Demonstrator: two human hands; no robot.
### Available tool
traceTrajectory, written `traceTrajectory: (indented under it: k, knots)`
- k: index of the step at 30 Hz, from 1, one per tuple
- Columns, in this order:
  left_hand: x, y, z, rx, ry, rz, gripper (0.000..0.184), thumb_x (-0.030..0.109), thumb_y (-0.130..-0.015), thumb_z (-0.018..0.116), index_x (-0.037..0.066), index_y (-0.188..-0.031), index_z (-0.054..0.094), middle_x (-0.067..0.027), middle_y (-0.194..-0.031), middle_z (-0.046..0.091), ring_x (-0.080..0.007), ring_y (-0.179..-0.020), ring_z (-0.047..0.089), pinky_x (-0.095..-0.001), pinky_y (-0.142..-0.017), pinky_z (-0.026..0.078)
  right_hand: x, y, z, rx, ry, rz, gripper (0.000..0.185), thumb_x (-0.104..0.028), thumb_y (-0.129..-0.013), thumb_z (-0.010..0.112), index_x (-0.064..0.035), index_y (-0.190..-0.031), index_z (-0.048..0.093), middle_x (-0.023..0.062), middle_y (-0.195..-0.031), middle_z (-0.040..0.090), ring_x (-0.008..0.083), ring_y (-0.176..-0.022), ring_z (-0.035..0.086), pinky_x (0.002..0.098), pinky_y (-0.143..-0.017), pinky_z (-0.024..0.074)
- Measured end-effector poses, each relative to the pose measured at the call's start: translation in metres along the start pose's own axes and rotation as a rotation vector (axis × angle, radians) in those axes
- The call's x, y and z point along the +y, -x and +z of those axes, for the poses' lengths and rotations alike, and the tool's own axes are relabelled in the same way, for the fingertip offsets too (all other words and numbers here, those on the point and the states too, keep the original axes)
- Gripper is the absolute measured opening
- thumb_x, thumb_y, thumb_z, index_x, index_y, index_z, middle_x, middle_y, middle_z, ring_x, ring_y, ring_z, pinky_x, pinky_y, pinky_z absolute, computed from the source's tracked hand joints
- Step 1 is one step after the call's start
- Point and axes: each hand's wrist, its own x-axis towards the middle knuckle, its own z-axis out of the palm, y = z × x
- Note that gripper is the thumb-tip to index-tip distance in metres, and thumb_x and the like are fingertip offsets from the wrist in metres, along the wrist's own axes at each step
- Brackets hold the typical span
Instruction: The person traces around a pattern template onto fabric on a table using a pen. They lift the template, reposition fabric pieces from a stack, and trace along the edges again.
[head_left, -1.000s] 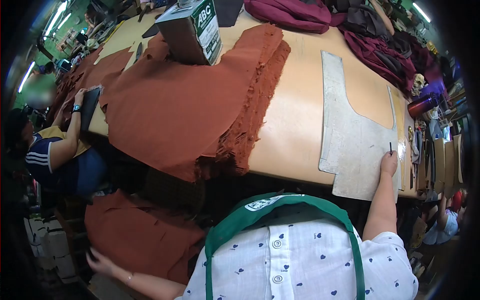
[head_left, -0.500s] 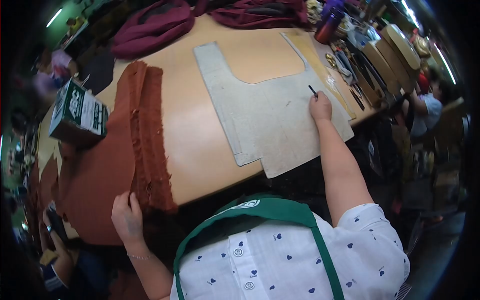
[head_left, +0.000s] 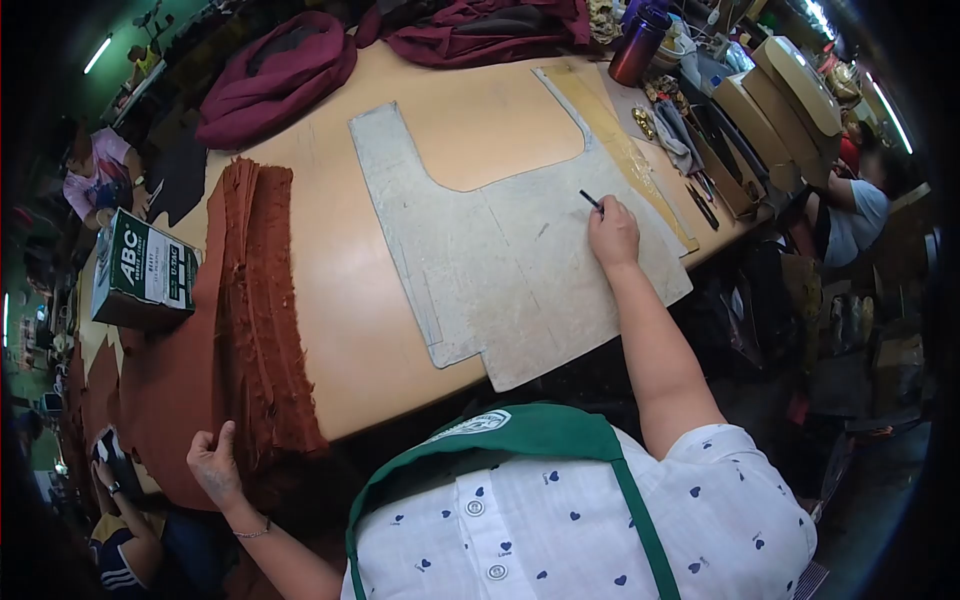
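Note:
A dark pen [head_left: 590, 200] is held in my right hand [head_left: 614, 235], which rests on a large pale grey pattern sheet [head_left: 500, 260]. The sheet has a deep curved cutout on its far side and a stepped near edge. My left hand [head_left: 214, 466], thumb and fingers apart, is at the near edge of rust-brown fabric [head_left: 175, 370]. Whether it touches the cloth I cannot tell. Folded, frayed strips of the same fabric [head_left: 262, 320] lie along its right side. A green and white ABC box [head_left: 148, 270] sits on the fabric's left part.
Maroon fabric [head_left: 275, 75] is heaped at the table's far side. A dark red bottle [head_left: 638, 48], tools [head_left: 704, 205] and cardboard pieces [head_left: 765, 115] crowd the right. A yellowish strip [head_left: 630, 160] lies beside the sheet. People [head_left: 105, 175] sit at left and right.
The whole view has shifted, so the table and its contents appear lower and further left. My left hand has opened its thumb away from the fabric edge. My right hand still holds the pen.

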Motion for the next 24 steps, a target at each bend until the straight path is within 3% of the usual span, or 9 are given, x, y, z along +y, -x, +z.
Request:
traceTrajectory:
  k: [1,2,5,6,9,12,15,21,24]
  knots:
    - [0.000,-0.002,-0.002,0.068,-0.040,0.046,0.044,0.022,-0.077,0.067,0.005,-0.055,0.033,0.0048,-0.052,0.028,-0.0062,-0.051,0.025,-0.0245,-0.044,0.024,0.000,0.000,0.001,0.004,-0.009,-0.030,0.011,-0.014,-0.076,0.055,-0.0054,-0.082,0.052,0.0139,-0.079,0.057,0.0328,-0.076,0.054,0.0427,-0.068,0.0437]
    - [-0.001,-0.004,-0.004,0.071,0.022,-0.069,0.049,0.025,-0.081,0.063,0.008,-0.056,0.025,0.0055,-0.056,0.023,-0.0056,-0.052,0.023,-0.0255,-0.044,0.021,0.001,0.000,0.002,0.001,-0.021,-0.056,0.011,-0.013,-0.075,0.055,-0.0055,-0.082,0.052,0.0136,-0.078,0.057,0.0327,-0.076,0.054,0.0426,-0.067,0.0436]
    - [-0.004,-0.010,-0.013,-0.008,0.123,-0.289,0.043,0.024,-0.080,0.064,0.006,-0.055,0.034,0.0057,-0.056,0.027,-0.0052,-0.054,0.024,-0.0238,-0.046,0.022,0.001,0.002,0.000,-0.023,-0.055,-0.118,0.011,-0.012,-0.074,0.056,-0.0057,-0.082,0.052,0.0131,-0.078,0.056,0.0323,-0.075,0.053,0.0424,-0.066,0.0435]
    - [-0.003,-0.008,-0.011,-0.015,0.217,-0.287,0.031,0.019,-0.081,0.063,0.003,-0.059,0.049,0.0056,-0.055,0.037,-0.0042,-0.055,0.031,-0.0210,-0.049,0.028,0.001,0.002,-0.001,-0.032,-0.069,-0.128,0.011,-0.012,-0.074,0.057,-0.0057,-0.082,0.052,0.0129,-0.078,0.056,0.0321,-0.075,0.053,0.0423,-0.066,0.0434]
    - [-0.002,-0.001,-0.004,-0.006,0.181,-0.210,0.018,0.014,-0.080,0.063,0.000,-0.070,0.059,0.0037,-0.059,0.049,-0.0047,-0.056,0.040,-0.0195,-0.054,0.035,0.002,-0.001,-0.003,-0.053,-0.110,-0.167,0.012,-0.012,-0.074,0.057,-0.0057,-0.082,0.051,0.0126,-0.078,0.056,0.0314,-0.074,0.052,0.0420,-0.065,0.0433]
    - [0.001,0.002,-0.002,0.001,0.175,-0.249,0.015,0.011,-0.077,0.065,-0.002,-0.073,0.060,-0.0010,-0.063,0.056,-0.0072,-0.059,0.047,-0.0213,-0.059,0.040,0.004,-0.002,-0.004,-0.075,-0.151,-0.213,0.012,-0.012,-0.073,0.057,-0.0060,-0.081,0.051,0.0120,-0.077,0.055,0.0307,-0.073,0.052,0.0416,-0.064,0.0433]
    - [0.015,0.001,0.003,0.072,-0.165,-0.048,0.018,0.017,-0.076,0.067,0.000,-0.068,0.062,-0.0010,-0.066,0.058,-0.0090,-0.058,0.048,-0.0231,-0.060,0.040,0.005,-0.002,-0.006,-0.094,-0.178,-0.262,0.012,-0.012,-0.073,0.058,-0.0062,-0.080,0.051,0.0114,-0.075,0.053,0.0301,-0.072,0.051,0.0412,-0.062,0.0433]
    - [0.032,-0.010,0.006,0.106,-0.529,-0.219,0.044,0.043,-0.068,0.069,0.000,-0.067,0.063,-0.0120,-0.067,0.062,-0.0232,-0.059,0.055,-0.0345,-0.063,0.045,0.006,-0.004,-0.009,-0.136,-0.226,-0.337,0.013,-0.013,-0.072,0.059,-0.0062,-0.079,0.050,0.0106,-0.076,0.052,0.0292,-0.072,0.051,0.0407,-0.061,0.0436]
    - [0.014,-0.015,0.004,0.090,-0.413,-0.308,0.040,0.039,-0.070,0.069,-0.001,-0.070,0.064,-0.0120,-0.068,0.062,-0.0227,-0.061,0.055,-0.0341,-0.065,0.045,0.009,-0.005,-0.009,-0.167,-0.245,-0.369,0.014,-0.014,-0.071,0.059,-0.0062,-0.079,0.050,0.0102,-0.076,0.052,0.0289,-0.072,0.051,0.0406,-0.061,0.0437]
